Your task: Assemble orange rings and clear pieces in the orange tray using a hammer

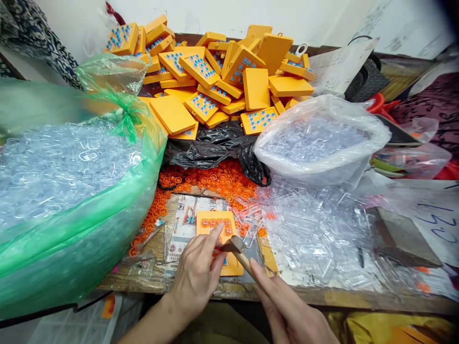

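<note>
A yellow plastic case [234, 268] lies flat before me, with orange rings [212, 223] set in rows on its upper part. My left hand [198, 265] reaches over the case, its index fingertip at the rings and its thumb lower down. The other fingers are bent and mostly hidden, so what they hold cannot be made out. In my right hand [287, 306] is a small hammer, gripped by its wooden handle [247, 263]. The dark hammer head [234, 244] is over the case, close to my left thumb.
A green bag [143, 177] of clear plastic parts bulges at left. Loose orange rings [229, 179] lie behind the case, below a pile of yellow cases [256, 88]. To the right are a white bag [319, 162] and loose clear plastic pieces [315, 229]. The wooden table edge [344, 297] runs in front.
</note>
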`<action>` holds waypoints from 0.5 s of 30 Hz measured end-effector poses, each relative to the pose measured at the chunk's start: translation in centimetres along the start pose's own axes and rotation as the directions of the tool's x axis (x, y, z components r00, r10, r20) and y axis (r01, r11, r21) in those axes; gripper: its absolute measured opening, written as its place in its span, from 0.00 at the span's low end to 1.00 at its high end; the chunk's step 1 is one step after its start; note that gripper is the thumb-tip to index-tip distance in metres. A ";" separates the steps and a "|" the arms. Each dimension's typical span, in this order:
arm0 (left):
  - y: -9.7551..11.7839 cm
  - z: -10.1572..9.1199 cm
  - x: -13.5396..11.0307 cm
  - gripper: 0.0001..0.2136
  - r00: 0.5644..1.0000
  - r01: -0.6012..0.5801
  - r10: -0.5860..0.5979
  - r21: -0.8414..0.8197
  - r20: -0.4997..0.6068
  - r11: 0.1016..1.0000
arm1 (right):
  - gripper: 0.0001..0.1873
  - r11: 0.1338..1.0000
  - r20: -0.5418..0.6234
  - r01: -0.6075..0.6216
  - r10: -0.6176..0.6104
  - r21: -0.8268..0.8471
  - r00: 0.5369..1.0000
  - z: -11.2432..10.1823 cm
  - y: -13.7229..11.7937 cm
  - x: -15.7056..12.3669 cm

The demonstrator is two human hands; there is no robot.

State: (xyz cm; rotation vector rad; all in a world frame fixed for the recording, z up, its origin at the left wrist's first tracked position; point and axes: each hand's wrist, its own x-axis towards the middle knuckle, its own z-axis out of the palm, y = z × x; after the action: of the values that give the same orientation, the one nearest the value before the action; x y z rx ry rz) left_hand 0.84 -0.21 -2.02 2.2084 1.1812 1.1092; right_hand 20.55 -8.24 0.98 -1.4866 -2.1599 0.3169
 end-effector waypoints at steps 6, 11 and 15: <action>0.0 0.1 0.0 0.29 1.000 0.014 -0.014 -0.033 -0.014 0.999 | 0.34 1.000 -0.006 -0.021 0.021 -0.003 1.000 -0.6 -0.4 0.4; 0.3 -0.4 0.5 0.30 0.999 0.010 -0.008 -0.061 0.044 0.998 | 0.31 0.999 -0.072 -0.043 0.044 0.004 0.996 -0.9 -0.3 0.3; 0.3 -1.0 1.6 0.30 0.974 -0.072 0.072 -0.009 0.215 0.997 | 0.31 0.998 -0.085 -0.069 0.070 0.013 0.994 -0.1 0.3 0.0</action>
State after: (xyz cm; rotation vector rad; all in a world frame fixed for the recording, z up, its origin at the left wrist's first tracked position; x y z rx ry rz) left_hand 0.76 0.95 -0.47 2.3182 1.0156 0.8699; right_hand 20.87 -8.17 0.93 -1.5434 -2.0406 0.2829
